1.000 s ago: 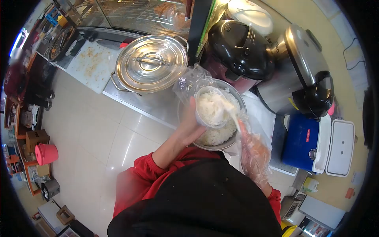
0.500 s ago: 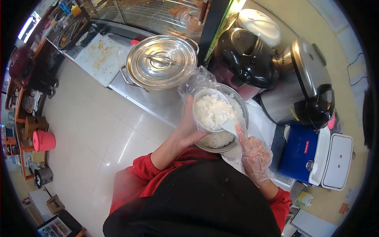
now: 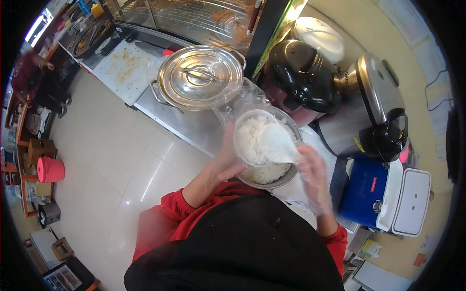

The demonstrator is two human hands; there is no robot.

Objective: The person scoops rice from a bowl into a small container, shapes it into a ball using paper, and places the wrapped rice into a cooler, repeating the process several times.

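My left hand (image 3: 227, 155) is wrapped round the side of a white bowl (image 3: 238, 145) heaped with cooked rice (image 3: 252, 136). My right hand (image 3: 315, 177), in a clear plastic glove, grips the handle of a white rice paddle (image 3: 281, 145). The paddle's blade lies over the rice at the bowl's right side. Beneath the bowl is a round metal pot (image 3: 292, 175) with more rice inside, partly hidden by the bowl and the paddle. A crumpled clear plastic bag (image 3: 247, 100) sits just beyond the bowl.
A lidded steel pot (image 3: 199, 77) stands on the counter beside a stained white cutting board (image 3: 124, 70). Two rice cookers, one black (image 3: 301, 72) and one steel (image 3: 359, 106), line the right. A blue cooler (image 3: 364, 194) is below them. Another person (image 3: 36, 77) stands far left.
My right hand has shifted right and turned, and the paddle's blade now lies broader over the rice. The far person shows more fully at the left.
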